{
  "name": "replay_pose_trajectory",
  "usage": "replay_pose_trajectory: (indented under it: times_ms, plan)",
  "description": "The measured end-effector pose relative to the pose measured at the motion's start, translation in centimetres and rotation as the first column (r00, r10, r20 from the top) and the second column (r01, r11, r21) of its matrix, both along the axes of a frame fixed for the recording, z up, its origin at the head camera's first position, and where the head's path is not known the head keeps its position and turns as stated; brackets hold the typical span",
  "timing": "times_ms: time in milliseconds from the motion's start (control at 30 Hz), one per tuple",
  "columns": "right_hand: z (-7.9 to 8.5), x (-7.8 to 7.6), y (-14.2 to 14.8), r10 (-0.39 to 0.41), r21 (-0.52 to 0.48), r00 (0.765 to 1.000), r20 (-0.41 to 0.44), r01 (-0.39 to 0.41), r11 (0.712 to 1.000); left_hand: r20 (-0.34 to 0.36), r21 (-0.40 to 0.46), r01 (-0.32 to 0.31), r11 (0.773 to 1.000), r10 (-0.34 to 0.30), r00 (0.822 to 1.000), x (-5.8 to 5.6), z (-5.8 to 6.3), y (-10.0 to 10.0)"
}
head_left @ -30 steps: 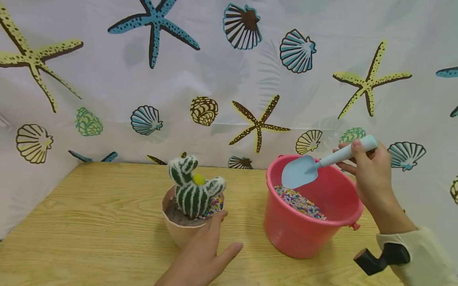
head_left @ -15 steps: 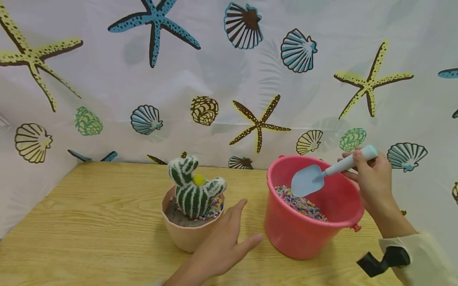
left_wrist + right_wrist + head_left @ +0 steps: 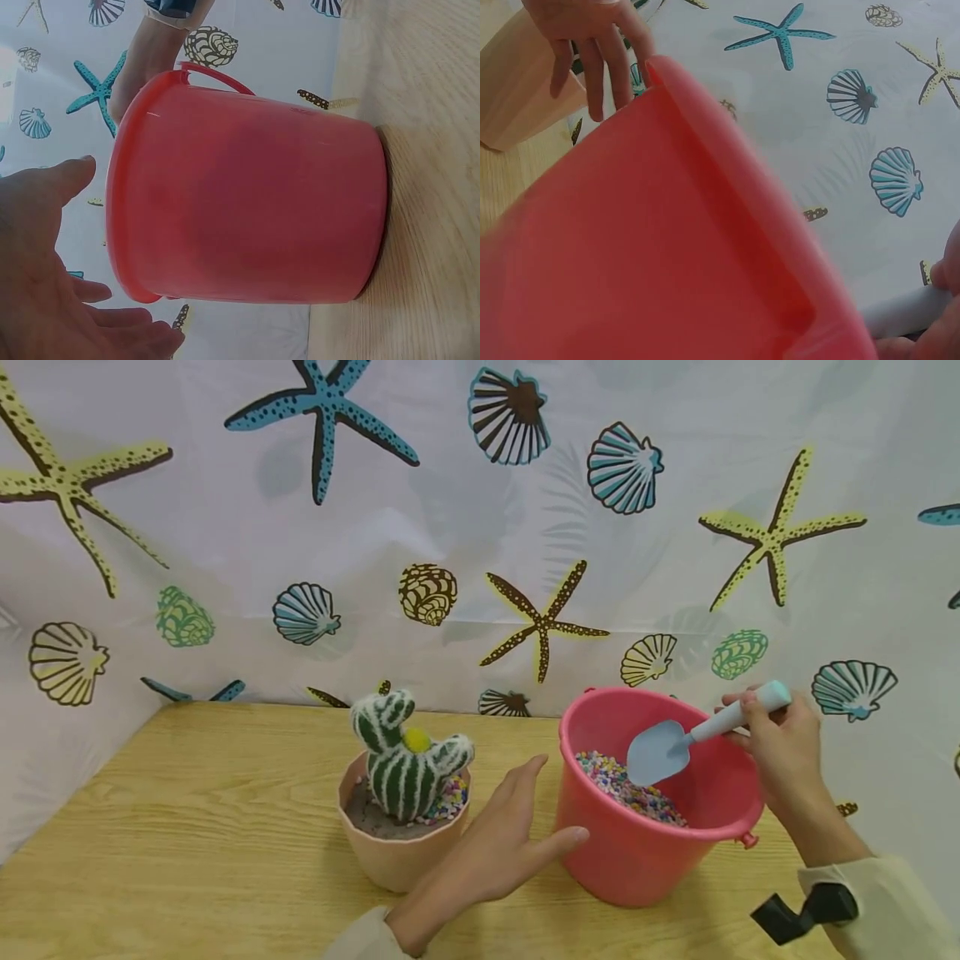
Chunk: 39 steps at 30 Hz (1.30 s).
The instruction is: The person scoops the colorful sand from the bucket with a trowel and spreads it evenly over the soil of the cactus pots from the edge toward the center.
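My right hand [image 3: 787, 747] grips the handle of a light blue trowel [image 3: 660, 753], its blade tilted down inside a red bucket [image 3: 637, 860]. Colourful small pebbles [image 3: 630, 789] fill the near left part of the bucket floor, close under the blade. My left hand [image 3: 498, 847] is spread with straight fingers between a peach pot [image 3: 397, 860] and the bucket. In the left wrist view the left hand [image 3: 67, 262] faces the bucket wall. The pot holds a knitted green-and-white cactus [image 3: 408, 768] with a yellow ball, grey soil, and colourful pebbles at its right side.
The pot and bucket stand on a wooden table [image 3: 187, 827]. Behind it hangs a white cloth [image 3: 450, 510] printed with starfish and shells. A black strap piece [image 3: 806, 912] sits at my right sleeve.
My left hand has moved right, from the pot's front rim towards the bucket. My right hand has lowered the trowel deeper into the bucket and slightly right.
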State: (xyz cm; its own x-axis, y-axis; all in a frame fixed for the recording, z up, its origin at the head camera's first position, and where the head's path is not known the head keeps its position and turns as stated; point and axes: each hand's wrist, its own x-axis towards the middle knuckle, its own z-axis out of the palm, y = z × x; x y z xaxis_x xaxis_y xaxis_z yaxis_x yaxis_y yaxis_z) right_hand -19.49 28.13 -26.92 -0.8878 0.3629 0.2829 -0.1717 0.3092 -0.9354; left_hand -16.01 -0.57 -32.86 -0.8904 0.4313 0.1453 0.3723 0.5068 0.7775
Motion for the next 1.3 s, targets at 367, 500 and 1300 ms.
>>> replay_pose_trajectory:
  times_ms: [367, 500, 1300]
  plan:
    - [-0.3, -0.7, 0.3, -0.020, 0.056, 0.998, 0.051, 0.017, 0.998, -0.021, 0.042, -0.002, 0.999, 0.003, 1.000, -1.6, 0.1, 1.4]
    - [-0.4, -0.8, 0.3, -0.027, 0.098, 0.998, 0.061, 0.021, 0.995, -0.063, 0.060, 0.013, 0.998, -0.009, 0.998, -2.0, 0.2, 1.7]
    - [-0.6, -1.4, -0.3, 0.008, 0.492, 0.997, 0.081, -0.047, 0.870, -0.074, -0.086, -0.017, 0.996, 0.011, 0.997, -3.7, 1.3, 3.5]
